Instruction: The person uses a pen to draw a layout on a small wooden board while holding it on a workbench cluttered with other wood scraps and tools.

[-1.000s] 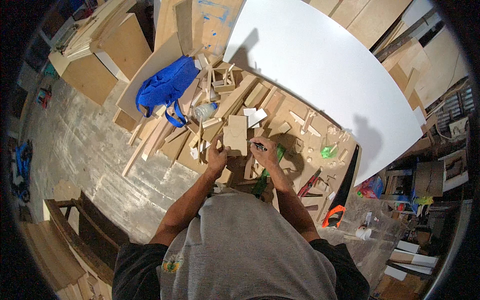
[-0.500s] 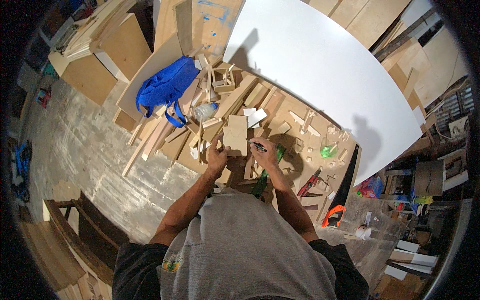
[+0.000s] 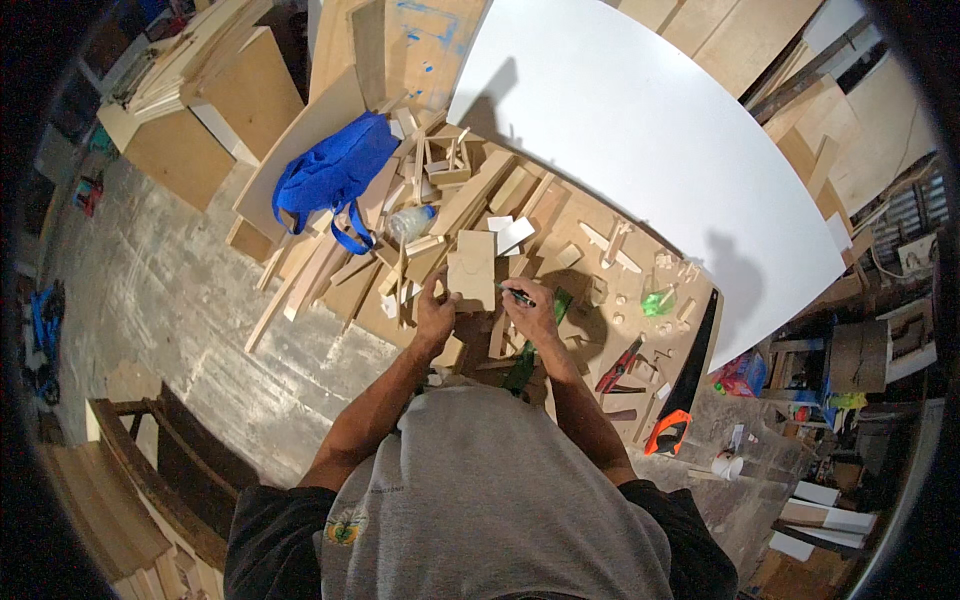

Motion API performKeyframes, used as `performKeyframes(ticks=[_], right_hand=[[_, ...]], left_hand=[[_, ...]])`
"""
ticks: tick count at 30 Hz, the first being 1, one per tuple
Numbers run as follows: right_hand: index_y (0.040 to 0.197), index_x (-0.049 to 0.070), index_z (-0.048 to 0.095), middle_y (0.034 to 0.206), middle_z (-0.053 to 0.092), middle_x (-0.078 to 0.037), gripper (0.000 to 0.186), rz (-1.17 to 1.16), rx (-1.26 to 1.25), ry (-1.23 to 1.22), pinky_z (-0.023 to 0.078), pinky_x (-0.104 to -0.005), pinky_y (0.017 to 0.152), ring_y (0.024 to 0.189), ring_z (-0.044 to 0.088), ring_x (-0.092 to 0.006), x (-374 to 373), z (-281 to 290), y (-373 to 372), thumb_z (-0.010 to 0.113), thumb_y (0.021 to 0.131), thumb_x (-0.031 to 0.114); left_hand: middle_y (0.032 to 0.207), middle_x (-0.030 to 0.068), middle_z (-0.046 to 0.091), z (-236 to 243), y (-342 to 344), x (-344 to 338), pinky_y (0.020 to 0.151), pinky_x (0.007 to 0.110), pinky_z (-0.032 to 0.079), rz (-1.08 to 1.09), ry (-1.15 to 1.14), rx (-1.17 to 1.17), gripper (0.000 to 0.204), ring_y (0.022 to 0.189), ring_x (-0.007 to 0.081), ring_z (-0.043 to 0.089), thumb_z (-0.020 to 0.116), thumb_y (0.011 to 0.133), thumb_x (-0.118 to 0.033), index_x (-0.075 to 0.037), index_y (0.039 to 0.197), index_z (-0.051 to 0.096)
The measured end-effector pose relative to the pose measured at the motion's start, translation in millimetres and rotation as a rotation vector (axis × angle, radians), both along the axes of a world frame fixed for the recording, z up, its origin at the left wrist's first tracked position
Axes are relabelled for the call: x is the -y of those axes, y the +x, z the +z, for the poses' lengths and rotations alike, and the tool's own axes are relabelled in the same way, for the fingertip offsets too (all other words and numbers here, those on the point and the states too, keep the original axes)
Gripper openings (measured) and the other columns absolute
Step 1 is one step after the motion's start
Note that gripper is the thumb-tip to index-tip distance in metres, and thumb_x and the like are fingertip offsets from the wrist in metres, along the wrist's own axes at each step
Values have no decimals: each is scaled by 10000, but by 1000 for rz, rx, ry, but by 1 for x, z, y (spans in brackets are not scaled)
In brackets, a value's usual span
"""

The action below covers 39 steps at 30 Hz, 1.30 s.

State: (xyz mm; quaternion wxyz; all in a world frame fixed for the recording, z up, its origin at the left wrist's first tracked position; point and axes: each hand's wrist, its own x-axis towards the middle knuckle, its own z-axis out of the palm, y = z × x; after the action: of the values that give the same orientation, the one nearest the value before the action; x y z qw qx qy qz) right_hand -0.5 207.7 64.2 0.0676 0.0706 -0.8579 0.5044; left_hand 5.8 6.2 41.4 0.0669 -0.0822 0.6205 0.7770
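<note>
My left hand (image 3: 435, 315) grips the lower left edge of a small flat wooden board (image 3: 472, 275), which has a thin drawn line across its face. At the board's right edge, my right hand (image 3: 532, 312) is closed round a dark pen (image 3: 518, 294), its tip close to the board. A green strip-like tool (image 3: 521, 368) lies below my right hand, partly covered by it. Farther right on the worktable rest a red-and-black utility knife (image 3: 622, 365) and a handsaw (image 3: 683, 385) with an orange handle. A toy plane of pale wood (image 3: 610, 247) stands beyond them.
Wood strips (image 3: 465, 205) and offcuts crowd the left of the table, with a blue bag (image 3: 338, 170) and a plastic bottle (image 3: 408, 223) among them. A large white panel (image 3: 640, 130) borders the far side. Small wooden pieces surround a green container (image 3: 656, 302).
Almost nothing differs. My right hand and the pen have shifted very slightly at the board's right edge; the left hand keeps its hold.
</note>
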Motion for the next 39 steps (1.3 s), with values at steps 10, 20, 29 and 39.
performKeyframes(ticks=[10, 20, 29, 39], right_hand=[[1068, 17, 672, 917, 675, -53, 210, 93, -40, -125, 498, -260, 633, 764, 595, -85, 29, 11, 4, 651, 884, 116], [1066, 8, 667, 940, 680, -79, 209, 177, -32, -96, 489, -263, 656, 743, 594, -106, 49, 4, -7, 654, 882, 106], [1036, 20, 677, 929, 691, -88, 188, 235, 13, -68, 523, -287, 695, 795, 643, -127, 46, 5, -7, 672, 868, 105], [1045, 15, 679, 900, 692, -70, 190, 196, 15, -93, 501, -263, 649, 727, 607, -101, 50, 4, -13, 670, 882, 113]], left_hand=[[1046, 143, 625, -11, 0, 1, 677, 285, 534, 0, 103, 50, 564, 822, 164, 618, 543, 897, 48, -89, 1424, 395], [983, 141, 667, -15, -2, 4, 609, 269, 523, -9, 129, 44, 609, 753, 160, 644, 545, 897, 57, -96, 1459, 365], [1037, 189, 671, 1, 0, 9, 681, 320, 579, -65, 153, 122, 738, 805, 221, 687, 568, 837, 111, -66, 1499, 295], [1046, 162, 674, 12, -1, 5, 650, 297, 561, 6, 211, 131, 782, 773, 192, 672, 627, 809, 114, -65, 1498, 304]])
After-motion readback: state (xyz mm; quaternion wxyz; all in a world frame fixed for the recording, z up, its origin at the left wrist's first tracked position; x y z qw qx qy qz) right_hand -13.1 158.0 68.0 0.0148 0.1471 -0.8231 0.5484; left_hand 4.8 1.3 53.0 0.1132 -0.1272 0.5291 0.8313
